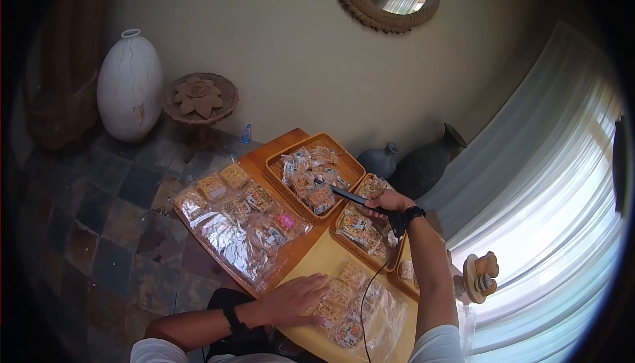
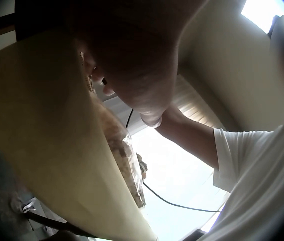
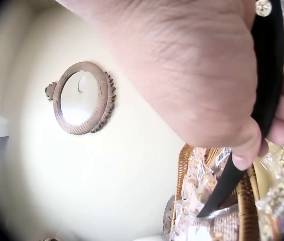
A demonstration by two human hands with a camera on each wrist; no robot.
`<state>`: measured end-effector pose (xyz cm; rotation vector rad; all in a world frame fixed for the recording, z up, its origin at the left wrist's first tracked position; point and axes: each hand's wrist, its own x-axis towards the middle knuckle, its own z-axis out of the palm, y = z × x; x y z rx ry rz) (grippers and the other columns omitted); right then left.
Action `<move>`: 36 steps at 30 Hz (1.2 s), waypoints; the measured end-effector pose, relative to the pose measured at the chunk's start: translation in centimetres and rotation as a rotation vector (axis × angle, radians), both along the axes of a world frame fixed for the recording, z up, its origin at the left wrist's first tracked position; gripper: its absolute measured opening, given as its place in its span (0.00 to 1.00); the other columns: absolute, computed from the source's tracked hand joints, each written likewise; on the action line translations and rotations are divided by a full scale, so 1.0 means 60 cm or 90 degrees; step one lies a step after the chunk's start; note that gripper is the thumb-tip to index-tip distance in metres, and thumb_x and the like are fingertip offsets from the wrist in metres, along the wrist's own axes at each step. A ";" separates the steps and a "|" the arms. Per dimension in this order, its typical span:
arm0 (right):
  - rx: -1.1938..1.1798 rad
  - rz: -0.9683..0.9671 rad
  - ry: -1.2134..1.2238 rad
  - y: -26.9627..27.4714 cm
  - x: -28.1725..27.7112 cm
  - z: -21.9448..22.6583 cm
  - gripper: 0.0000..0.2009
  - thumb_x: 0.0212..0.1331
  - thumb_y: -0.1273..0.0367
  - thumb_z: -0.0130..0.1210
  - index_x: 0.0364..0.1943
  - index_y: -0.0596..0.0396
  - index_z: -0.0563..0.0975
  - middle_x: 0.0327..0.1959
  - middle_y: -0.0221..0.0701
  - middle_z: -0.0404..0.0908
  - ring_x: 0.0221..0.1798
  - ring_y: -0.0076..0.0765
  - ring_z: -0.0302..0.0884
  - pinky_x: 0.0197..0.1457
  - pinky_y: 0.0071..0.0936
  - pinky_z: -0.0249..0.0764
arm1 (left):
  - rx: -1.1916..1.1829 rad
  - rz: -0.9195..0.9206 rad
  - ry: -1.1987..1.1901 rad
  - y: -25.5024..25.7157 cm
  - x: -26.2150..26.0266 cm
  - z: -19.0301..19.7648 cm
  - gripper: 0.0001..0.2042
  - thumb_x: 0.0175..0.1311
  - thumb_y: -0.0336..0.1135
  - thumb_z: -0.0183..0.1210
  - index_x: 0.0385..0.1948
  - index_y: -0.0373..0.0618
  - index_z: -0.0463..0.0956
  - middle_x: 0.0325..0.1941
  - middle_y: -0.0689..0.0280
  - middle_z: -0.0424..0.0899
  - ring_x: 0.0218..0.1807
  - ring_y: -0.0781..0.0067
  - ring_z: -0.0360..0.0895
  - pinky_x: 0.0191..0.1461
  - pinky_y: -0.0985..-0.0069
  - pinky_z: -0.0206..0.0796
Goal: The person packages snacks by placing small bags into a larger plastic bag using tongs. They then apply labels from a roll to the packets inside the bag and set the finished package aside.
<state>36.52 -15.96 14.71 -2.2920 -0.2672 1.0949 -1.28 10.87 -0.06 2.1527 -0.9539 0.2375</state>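
My right hand (image 1: 385,202) grips a slim black corded tool (image 1: 347,196). Its tip points over the snack packets (image 1: 311,178) in a wicker basket (image 1: 274,164). In the right wrist view the right hand (image 3: 192,75) is wrapped round the black tool (image 3: 267,90), with its point above the packets (image 3: 202,186). My left hand (image 1: 297,300) lies flat with straight fingers on clear-wrapped snack packets (image 1: 347,297) on a yellow surface (image 1: 311,264). The left wrist view shows the left hand (image 2: 132,65) from below, close to the yellow surface (image 2: 46,150).
A second wicker basket (image 1: 344,241) of packets sits under my right hand. A big clear bag of snack packs (image 1: 238,224) lies to the left. The tool's cord (image 1: 370,290) crosses the yellow surface. A white vase (image 1: 130,85), dark vases (image 1: 423,164) and a curtain (image 1: 549,198) stand around.
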 end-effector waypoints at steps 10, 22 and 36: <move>0.064 -0.092 -0.183 -0.038 -0.081 -0.015 0.12 0.79 0.64 0.61 0.38 0.57 0.84 0.28 0.28 0.87 0.26 0.24 0.81 0.31 0.27 0.77 | 0.059 0.003 -0.049 -0.004 -0.003 0.010 0.43 0.75 0.67 0.58 0.79 0.39 0.65 0.83 0.42 0.64 0.84 0.40 0.63 0.85 0.48 0.56; 0.221 -0.224 -0.258 -0.124 -0.191 0.036 0.14 0.80 0.63 0.58 0.44 0.61 0.87 0.33 0.32 0.89 0.28 0.27 0.83 0.33 0.31 0.83 | 0.215 -0.020 -0.029 -0.020 -0.012 0.051 0.47 0.69 0.63 0.65 0.82 0.41 0.61 0.86 0.43 0.60 0.85 0.37 0.59 0.86 0.47 0.53; 0.168 -0.565 -0.155 -0.527 -0.947 0.028 0.08 0.75 0.67 0.63 0.43 0.59 0.86 0.28 0.24 0.85 0.28 0.19 0.81 0.33 0.22 0.76 | 0.209 -0.035 0.067 -0.031 -0.013 0.050 0.45 0.68 0.51 0.67 0.83 0.40 0.59 0.89 0.42 0.53 0.88 0.37 0.53 0.88 0.51 0.48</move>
